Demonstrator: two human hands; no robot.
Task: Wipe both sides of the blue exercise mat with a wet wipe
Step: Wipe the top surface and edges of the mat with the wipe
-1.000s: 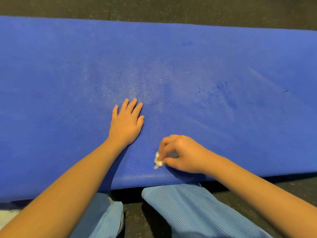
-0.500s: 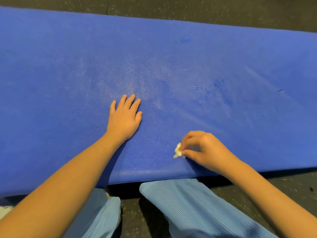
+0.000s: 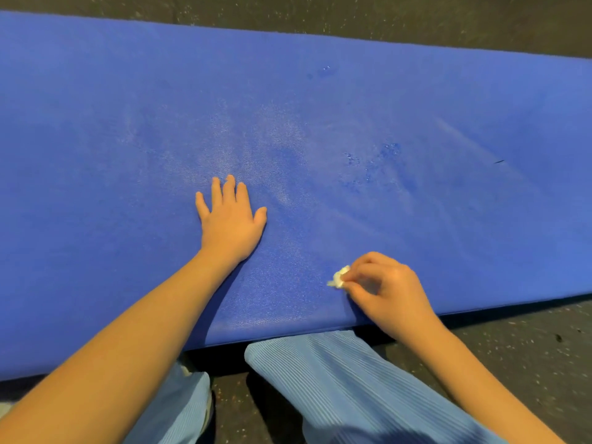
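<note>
Got the long blue foam exercise mat (image 3: 416,107) lying flat across the dark speckled floor (image 3: 512,347), right in front of knees in pale blue ribbed trousers (image 3: 336,379). Planting the left hand (image 3: 230,219) palm-down with straight fingers mid-mat, presumably to pin it against creeping during the scrub. Pinching a small scrunched white wet wipe (image 3: 338,278) in the curled fingers of the right hand (image 3: 387,290), pressed onto the mat near the close edge, probably balled up for extra pressure; guessing at top-face work only, flip not yet done.
</note>
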